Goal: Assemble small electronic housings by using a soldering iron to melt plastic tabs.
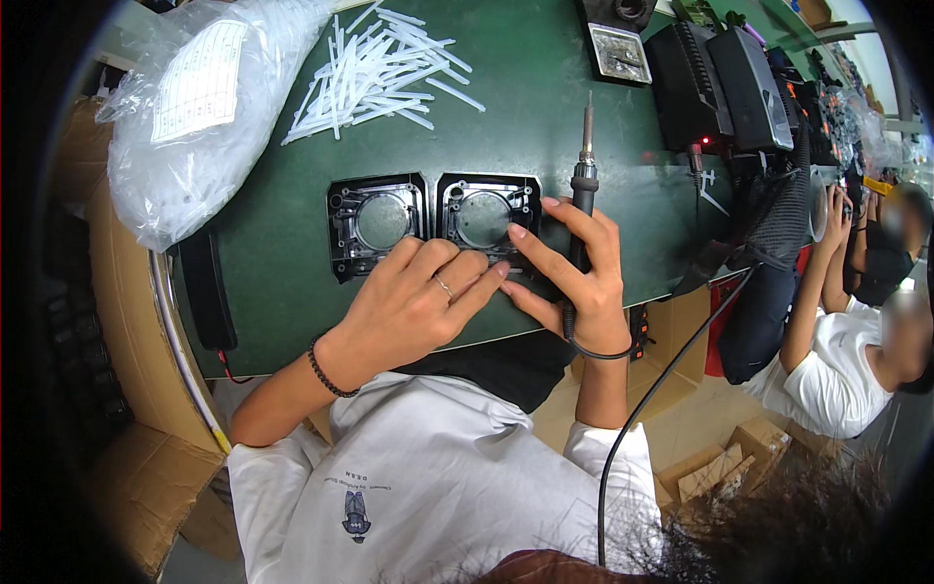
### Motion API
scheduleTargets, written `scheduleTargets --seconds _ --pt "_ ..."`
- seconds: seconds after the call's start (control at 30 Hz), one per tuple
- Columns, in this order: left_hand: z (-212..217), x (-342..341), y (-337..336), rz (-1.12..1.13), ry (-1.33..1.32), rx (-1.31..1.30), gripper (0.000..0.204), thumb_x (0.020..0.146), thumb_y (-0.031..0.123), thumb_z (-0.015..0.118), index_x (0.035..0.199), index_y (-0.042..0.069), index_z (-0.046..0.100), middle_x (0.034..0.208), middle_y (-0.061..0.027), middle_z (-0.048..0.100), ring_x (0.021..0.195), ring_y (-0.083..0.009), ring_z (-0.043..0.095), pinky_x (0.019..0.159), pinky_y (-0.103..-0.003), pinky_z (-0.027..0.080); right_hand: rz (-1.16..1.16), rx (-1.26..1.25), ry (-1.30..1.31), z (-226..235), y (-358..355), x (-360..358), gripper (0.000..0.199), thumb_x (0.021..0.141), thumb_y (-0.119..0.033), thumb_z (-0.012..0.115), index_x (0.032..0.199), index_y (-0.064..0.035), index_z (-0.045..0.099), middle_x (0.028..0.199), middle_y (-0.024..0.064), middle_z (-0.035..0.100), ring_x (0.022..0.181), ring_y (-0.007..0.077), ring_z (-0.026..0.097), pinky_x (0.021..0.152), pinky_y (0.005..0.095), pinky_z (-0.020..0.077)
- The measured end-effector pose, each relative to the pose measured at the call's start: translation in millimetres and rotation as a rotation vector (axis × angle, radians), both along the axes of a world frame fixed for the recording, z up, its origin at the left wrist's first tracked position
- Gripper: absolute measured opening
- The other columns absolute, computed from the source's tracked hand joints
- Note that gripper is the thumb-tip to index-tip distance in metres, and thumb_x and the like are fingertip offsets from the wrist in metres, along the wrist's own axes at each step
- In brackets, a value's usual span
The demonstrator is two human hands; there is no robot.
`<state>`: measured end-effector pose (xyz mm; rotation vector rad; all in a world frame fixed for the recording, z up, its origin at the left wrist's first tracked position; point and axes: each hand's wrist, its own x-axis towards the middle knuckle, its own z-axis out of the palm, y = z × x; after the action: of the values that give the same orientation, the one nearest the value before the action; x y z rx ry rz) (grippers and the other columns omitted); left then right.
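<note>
Two square black plastic housings lie side by side on the green work mat, a left one (pixel 342 234) and a right one (pixel 535 195). Each has a large round opening. My left hand (pixel 413 302) is closed at the near edge of the right housing, its curled fingertips mostly hidden. A soldering iron (pixel 586 175) passes through my right hand (pixel 589 277), its bare tip pointing away from me. The index and middle fingers of that hand touch the right housing. Its thumb comes close to my left fingertips at the near edge.
A pile of translucent white plastic sticks (pixel 375 73) lies at the far side, beside a large clear plastic bag (pixel 185 146). Dark boxy devices (pixel 691 88) and a small metal tray (pixel 620 54) stand far right. A black cable (pixel 671 360) loops past my right arm. Co-workers sit at right.
</note>
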<state>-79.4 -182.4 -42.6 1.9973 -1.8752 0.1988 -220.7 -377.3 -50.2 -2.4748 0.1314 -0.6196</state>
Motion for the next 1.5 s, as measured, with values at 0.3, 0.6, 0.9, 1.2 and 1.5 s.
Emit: scheduleTargets --seconds 0.3,0.6,0.9,1.2,1.5 --pt "0 7 3 -0.041 -0.049 0.026 0.045 0.086 0.014 0.068 0.13 0.014 0.074 0.116 0.0025 0.066 0.1 -0.0199 0.055 0.083 -0.035 0.044 -0.02 -0.003 0.003 0 0 2 0.057 0.073 -0.016 0.091 0.128 -0.0208 0.078 0.141 0.0115 0.061 0.123 0.0388 0.056 0.103 0.0466 0.0509" --pt "4 7 7 -0.048 -0.067 0.038 0.035 0.088 0.015 0.067 0.121 0.009 0.076 0.122 0.0008 0.066 0.104 -0.0198 0.059 0.082 -0.033 0.046 -0.018 -0.018 -0.003 1 3 1 0.056 0.072 -0.016 0.092 0.127 -0.0207 0.079 0.14 0.0109 0.062 0.122 0.039 0.056 0.102 0.0472 0.051" --pt "18 14 21 -0.027 0.028 0.122 0.038 0.087 0.013 0.065 0.123 0.004 0.073 0.132 -0.005 0.065 0.113 -0.0219 0.06 0.085 -0.036 0.047 -0.028 0.004 -0.011 2 1 3 0.059 0.07 -0.013 0.093 0.126 -0.0205 0.079 0.139 0.0099 0.062 0.122 0.0382 0.057 0.102 0.0471 0.052" --pt "21 29 15 -0.018 0.031 0.065 0.05 0.085 0.011 0.072 0.135 0.015 0.068 0.148 -0.0088 0.055 0.135 -0.0306 0.05 0.101 -0.043 0.045 -0.021 -0.036 -0.02 0 2 3 0.057 0.07 -0.015 0.093 0.125 -0.0192 0.08 0.14 0.012 0.061 0.122 0.0386 0.057 0.1 0.0471 0.0529" --pt "33 50 -1 0.112 0.464 0.074 0.095 0.07 0.013 0.088 0.155 0.009 0.047 0.152 -0.0174 0.047 0.139 -0.0379 0.051 0.114 -0.048 0.043 -0.197 0.34 -0.606 -29 0 -25 0.029 0.105 -0.031 0.064 0.112 -0.0023 0.062 0.128 0.023 0.053 0.092 0.0343 0.074 0.083 0.0449 0.0642"
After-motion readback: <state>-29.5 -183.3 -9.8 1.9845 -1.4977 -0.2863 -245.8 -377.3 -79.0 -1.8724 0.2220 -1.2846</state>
